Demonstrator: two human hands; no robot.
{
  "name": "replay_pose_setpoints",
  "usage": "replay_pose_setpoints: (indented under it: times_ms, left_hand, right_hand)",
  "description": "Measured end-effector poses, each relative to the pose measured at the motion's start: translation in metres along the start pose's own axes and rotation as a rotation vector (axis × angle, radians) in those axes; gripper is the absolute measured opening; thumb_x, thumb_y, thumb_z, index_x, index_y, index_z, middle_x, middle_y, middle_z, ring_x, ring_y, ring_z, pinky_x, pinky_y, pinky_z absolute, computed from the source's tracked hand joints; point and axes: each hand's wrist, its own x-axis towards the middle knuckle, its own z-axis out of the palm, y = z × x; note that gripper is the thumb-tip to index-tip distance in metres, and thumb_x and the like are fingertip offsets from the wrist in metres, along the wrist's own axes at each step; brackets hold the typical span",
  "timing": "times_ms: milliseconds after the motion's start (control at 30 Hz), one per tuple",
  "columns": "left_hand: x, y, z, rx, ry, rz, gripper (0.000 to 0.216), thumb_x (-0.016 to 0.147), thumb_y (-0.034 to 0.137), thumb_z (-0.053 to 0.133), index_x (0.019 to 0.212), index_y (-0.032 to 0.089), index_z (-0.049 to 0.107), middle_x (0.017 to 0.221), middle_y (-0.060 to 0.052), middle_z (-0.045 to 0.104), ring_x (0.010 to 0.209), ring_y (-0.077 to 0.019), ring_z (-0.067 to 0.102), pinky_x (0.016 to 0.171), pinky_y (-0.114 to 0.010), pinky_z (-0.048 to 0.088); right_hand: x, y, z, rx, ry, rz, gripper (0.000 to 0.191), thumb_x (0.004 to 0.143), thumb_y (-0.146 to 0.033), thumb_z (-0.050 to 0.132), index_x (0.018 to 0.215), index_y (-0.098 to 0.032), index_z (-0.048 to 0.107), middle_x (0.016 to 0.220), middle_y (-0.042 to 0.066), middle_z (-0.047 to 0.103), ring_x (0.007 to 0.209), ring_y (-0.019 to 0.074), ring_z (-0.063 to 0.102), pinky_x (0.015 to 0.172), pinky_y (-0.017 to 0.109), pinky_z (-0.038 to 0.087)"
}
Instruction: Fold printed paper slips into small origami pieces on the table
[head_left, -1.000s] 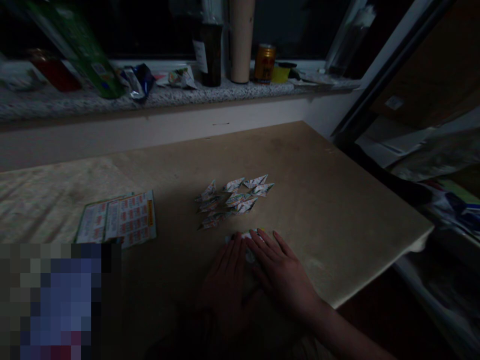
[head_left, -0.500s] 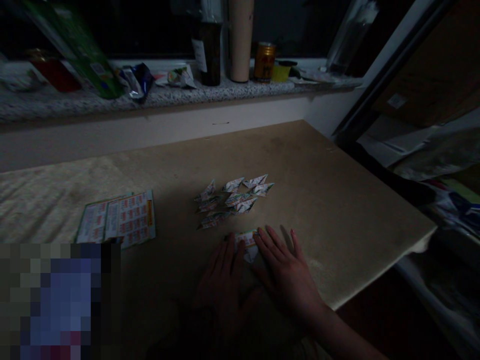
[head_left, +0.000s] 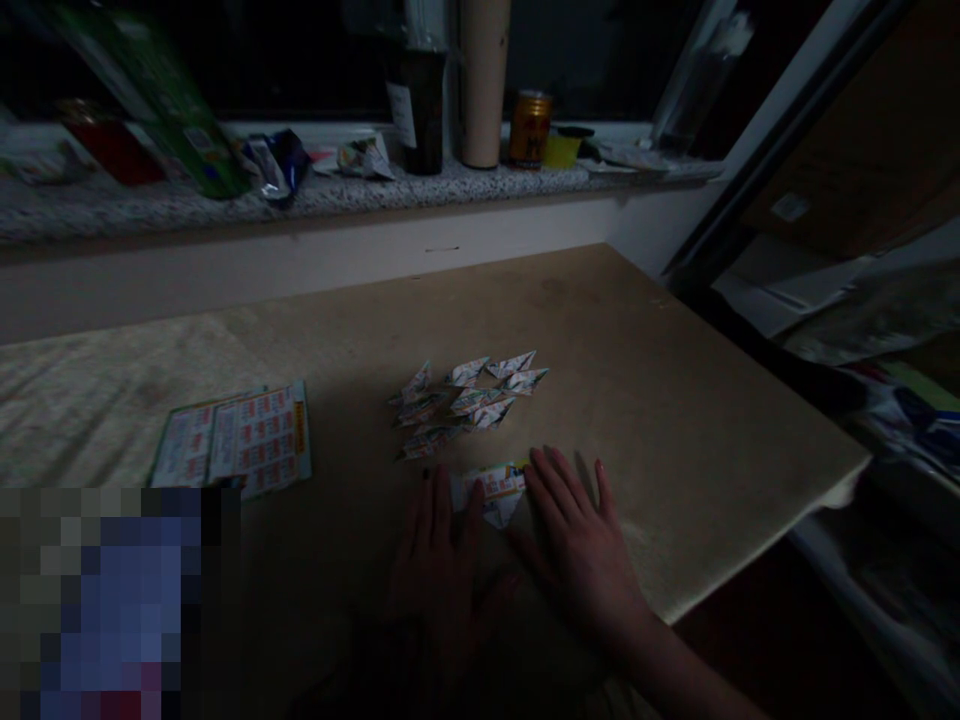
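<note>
Both hands lie flat on a tan table (head_left: 675,400) in dim light. My left hand (head_left: 439,560) and my right hand (head_left: 581,545) have their fingers stretched out, one on each side of a small printed paper piece (head_left: 493,490). The fingertips press on its left and right edges. The piece is partly folded, with a point toward me. Just beyond it sits a cluster of several small folded paper pieces (head_left: 461,400) of the same print.
A printed sheet (head_left: 236,440) lies on the table to the left. A stone ledge (head_left: 337,190) behind holds a dark bottle (head_left: 416,100), a beige tube (head_left: 484,80), a gold can (head_left: 529,128), wrappers and a green package (head_left: 161,100). The table's edge drops off at the right.
My hands have slid apart, left hand leftward and right hand rightward, so more of the printed paper piece shows between them. The folded pile has not moved.
</note>
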Motion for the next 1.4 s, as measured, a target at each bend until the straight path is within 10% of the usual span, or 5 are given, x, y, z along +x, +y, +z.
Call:
replay_pose_setpoints:
  times_ms: [800, 1167, 1400]
  left_hand:
    - [-0.007, 0.000, 0.002, 0.050, 0.024, -0.091, 0.076, 0.079, 0.056, 0.039, 0.130, 0.000, 0.041, 0.135, -0.025, 0.044, 0.123, -0.0355, 0.043, 0.104, -0.050, 0.026]
    - [0.006, -0.007, -0.007, -0.025, 0.071, 0.129, 0.064, 0.084, 0.034, 0.046, 0.139, 0.007, 0.028, 0.145, -0.016, 0.031, 0.130, -0.0306, 0.034, 0.107, -0.047, 0.019]
    - [0.011, -0.013, -0.001, -0.142, -0.107, 0.242, 0.053, 0.087, 0.032, 0.043, 0.135, 0.011, 0.038, 0.142, -0.009, 0.039, 0.127, -0.0208, 0.040, 0.104, -0.035, 0.032]
  right_hand:
    - [-0.002, 0.005, 0.004, 0.046, -0.020, -0.018, 0.054, 0.091, -0.042, 0.043, 0.135, -0.011, 0.039, 0.143, 0.013, 0.037, 0.133, 0.0275, 0.031, 0.109, 0.053, 0.021]
    - [0.004, 0.012, -0.009, 0.100, -0.047, -0.038, 0.049, 0.090, -0.037, 0.046, 0.135, -0.017, 0.042, 0.140, 0.012, 0.041, 0.131, 0.0284, 0.035, 0.107, 0.058, 0.022]
    - [0.003, 0.021, -0.008, 0.211, -0.032, -0.114, 0.047, 0.089, -0.032, 0.049, 0.134, -0.021, 0.042, 0.139, 0.009, 0.044, 0.130, 0.0261, 0.036, 0.107, 0.056, 0.025]
